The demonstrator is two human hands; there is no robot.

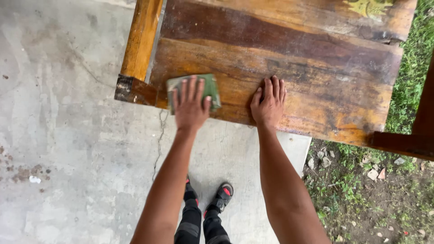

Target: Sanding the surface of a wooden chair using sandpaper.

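Item: sanding of a wooden panel, viewed from above, near to far.

- Feet: two dark shoes with red marks, planted on the concrete floor; a crack runs up to the wood.
- Right of the slab: bare soil with stones, then grass further out.
- Left hand: fingers spread and flat, pressing down on a green sanding block rather than curling round it. The block sits at the near left corner of the panel.
- Right hand: open, palm down, holding nothing, braced on the wood just beside the near edge.
- Wooden panel: broad planks, serving as the worktop. The surface is patchy; paler, scuffed streaks lie near the hands, while dark stained bands cross the middle and far planks.
- Side rail: orange-brown, glossy, apparently untouched.
- Far edge: a yellowish painted motif, partly cut off.

Judgement: work looks early to midway; most of the panel appears left to rub down.
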